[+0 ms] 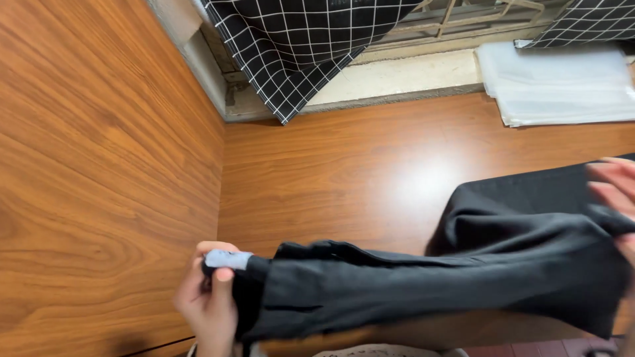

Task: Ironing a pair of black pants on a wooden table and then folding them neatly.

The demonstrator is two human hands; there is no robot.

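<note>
You have a single view, from the camera on your head, looking steeply down and slightly forward over the wooden counter [370,172]. It sits close: your left hand [210,301] is at the lower edge left of centre, your right hand [615,192] is cut off by the right edge. The checked curtain [297,46] and window ledge [397,76] fill the top of the frame.

Warm glare, perhaps motion-blurred right edge

Your left hand [210,299] pinches shut, thumb above the grip; your right hand [615,198] curls closed, blurred at the frame's edge.
</note>
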